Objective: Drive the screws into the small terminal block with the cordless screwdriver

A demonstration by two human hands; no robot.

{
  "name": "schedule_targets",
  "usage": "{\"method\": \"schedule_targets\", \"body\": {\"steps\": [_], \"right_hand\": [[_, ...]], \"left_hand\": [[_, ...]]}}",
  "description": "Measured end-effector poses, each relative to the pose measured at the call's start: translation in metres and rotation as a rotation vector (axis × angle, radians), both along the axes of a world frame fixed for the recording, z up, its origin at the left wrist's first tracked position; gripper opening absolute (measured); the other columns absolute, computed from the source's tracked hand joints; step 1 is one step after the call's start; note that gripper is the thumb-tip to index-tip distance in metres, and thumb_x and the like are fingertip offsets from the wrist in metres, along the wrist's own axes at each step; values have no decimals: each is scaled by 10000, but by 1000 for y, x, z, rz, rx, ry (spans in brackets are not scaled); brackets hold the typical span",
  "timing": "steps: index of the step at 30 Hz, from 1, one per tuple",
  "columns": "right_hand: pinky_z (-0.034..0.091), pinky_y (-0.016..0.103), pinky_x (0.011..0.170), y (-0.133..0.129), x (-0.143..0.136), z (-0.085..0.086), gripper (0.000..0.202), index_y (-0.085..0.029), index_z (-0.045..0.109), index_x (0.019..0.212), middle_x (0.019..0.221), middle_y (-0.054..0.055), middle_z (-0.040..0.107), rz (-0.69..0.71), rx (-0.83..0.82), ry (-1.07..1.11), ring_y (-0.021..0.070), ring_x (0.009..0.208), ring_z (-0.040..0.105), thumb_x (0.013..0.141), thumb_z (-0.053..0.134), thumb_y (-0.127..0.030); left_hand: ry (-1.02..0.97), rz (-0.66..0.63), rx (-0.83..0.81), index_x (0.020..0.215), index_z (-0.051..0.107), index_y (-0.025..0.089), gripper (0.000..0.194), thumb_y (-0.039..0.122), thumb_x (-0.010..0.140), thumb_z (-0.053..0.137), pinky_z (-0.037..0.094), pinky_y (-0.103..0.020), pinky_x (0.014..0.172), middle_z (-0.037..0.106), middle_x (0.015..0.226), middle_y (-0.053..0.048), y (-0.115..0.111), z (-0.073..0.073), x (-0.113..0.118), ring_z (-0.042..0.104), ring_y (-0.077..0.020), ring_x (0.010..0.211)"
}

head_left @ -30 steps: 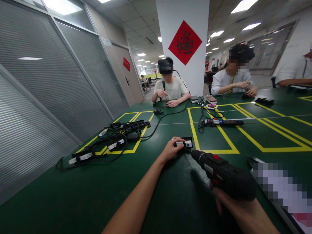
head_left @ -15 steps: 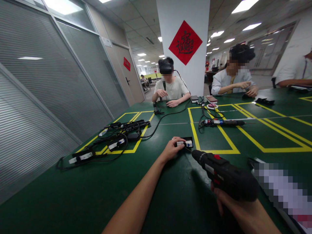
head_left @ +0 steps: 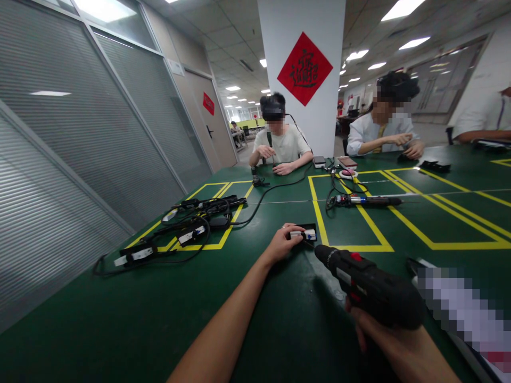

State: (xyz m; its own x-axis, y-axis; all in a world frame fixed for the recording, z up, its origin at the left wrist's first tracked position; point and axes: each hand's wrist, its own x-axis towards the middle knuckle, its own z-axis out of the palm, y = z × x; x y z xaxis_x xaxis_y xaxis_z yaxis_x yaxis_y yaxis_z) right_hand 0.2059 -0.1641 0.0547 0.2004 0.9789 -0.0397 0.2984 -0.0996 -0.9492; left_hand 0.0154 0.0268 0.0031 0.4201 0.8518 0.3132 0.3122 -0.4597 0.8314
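Observation:
On the green table, my left hand (head_left: pixel 284 242) grips the left end of a small black case with a white and blue part inside (head_left: pixel 308 234). My right hand (head_left: pixel 371 324) is wrapped round the handle of a black power drill with a red switch (head_left: pixel 371 284). The drill's chuck points left and forward, and its thin bit reaches the near edge of the case. Whether the bit touches a screw is too small to tell. The drill body hides part of my right hand's fingers.
Black cables and black-and-white units (head_left: pixel 191 234) lie on the left. A pen-shaped tool (head_left: pixel 371 201) rests beyond the drill. A blurred flat object (head_left: pixel 463 314) is at the right. Two people with headsets (head_left: pixel 281 143) (head_left: pixel 381 127) sit across the green table (head_left: pixel 131 319); another person's arm shows far right.

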Motion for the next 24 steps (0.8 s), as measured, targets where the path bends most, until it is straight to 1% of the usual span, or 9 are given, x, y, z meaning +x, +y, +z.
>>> {"method": "schedule_targets", "body": {"steps": [3, 7, 9, 11, 14, 17, 19, 21, 24], "right_hand": [[454, 273, 327, 0, 1, 0, 206, -217, 626, 844, 323, -53, 511, 53, -55, 25, 184, 298, 551, 662, 534, -245], [435, 264, 292, -5, 1, 3, 303, -204, 577, 961, 537, -12, 638, 25, -23, 58, 152, 294, 532, 678, 528, -300], [439, 259, 294, -6, 1, 6, 299, -200, 585, 950, 630, 10, 663, 13, -15, 52, 149, 320, 547, 671, 529, -292], [461, 260, 319, -7, 0, 9, 299, -205, 607, 946, 642, 16, 665, 2, -12, 32, 165, 368, 578, 666, 536, -285], [495, 273, 361, -6, 0, 13, 415, -208, 586, 1067, 634, 17, 667, -22, 25, -7, 183, 401, 598, 658, 545, -265], [510, 279, 397, -4, 2, 9, 441, -177, 591, 1073, 635, 30, 672, -23, 104, -54, 202, 462, 628, 636, 553, -230], [498, 276, 381, -2, 3, 3, 440, -167, 583, 1071, 576, 16, 659, -8, 109, -76, 201, 450, 625, 636, 557, -227], [460, 271, 325, -2, 4, -6, 431, -161, 556, 1092, 444, -25, 604, 25, 64, -63, 188, 357, 583, 674, 534, -261], [424, 277, 285, 0, 4, -16, 362, -171, 572, 1031, 321, -59, 514, 65, 24, -60, 190, 284, 541, 707, 505, -319]], "left_hand": [[3, 4, 1, 991, 621, 188, 277, 291, 741, 559, 343, -323, 927, 517, 1062, -73, 0, 0, 0, 472, -194, 1033], [5, 5, -7, 987, 624, 187, 272, 285, 742, 559, 339, -326, 935, 518, 1068, -74, -1, 1, 0, 466, -198, 1044], [8, 1, -10, 990, 623, 188, 273, 284, 742, 559, 336, -327, 940, 520, 1068, -73, -1, 2, 0, 462, -199, 1049], [15, -3, -9, 994, 622, 187, 276, 285, 744, 558, 333, -330, 943, 522, 1067, -74, -1, 2, 0, 462, -199, 1048], [20, -1, -1, 996, 620, 184, 277, 287, 746, 556, 330, -331, 945, 520, 1070, -75, 0, 1, 0, 459, -199, 1051], [20, 7, 6, 991, 620, 184, 271, 278, 745, 557, 333, -327, 940, 523, 1062, -70, 0, 0, 0, 458, -196, 1052], [25, 3, 8, 995, 618, 185, 274, 283, 747, 554, 335, -324, 938, 522, 1063, -69, 0, 1, 0, 457, -193, 1052], [28, -1, 9, 1003, 614, 185, 283, 298, 752, 549, 338, -321, 934, 518, 1068, -70, -1, 1, 0, 461, -190, 1044], [32, 1, 7, 1006, 613, 184, 289, 310, 754, 546, 340, -318, 929, 515, 1072, -72, -1, 2, -1, 465, -188, 1037]]}}
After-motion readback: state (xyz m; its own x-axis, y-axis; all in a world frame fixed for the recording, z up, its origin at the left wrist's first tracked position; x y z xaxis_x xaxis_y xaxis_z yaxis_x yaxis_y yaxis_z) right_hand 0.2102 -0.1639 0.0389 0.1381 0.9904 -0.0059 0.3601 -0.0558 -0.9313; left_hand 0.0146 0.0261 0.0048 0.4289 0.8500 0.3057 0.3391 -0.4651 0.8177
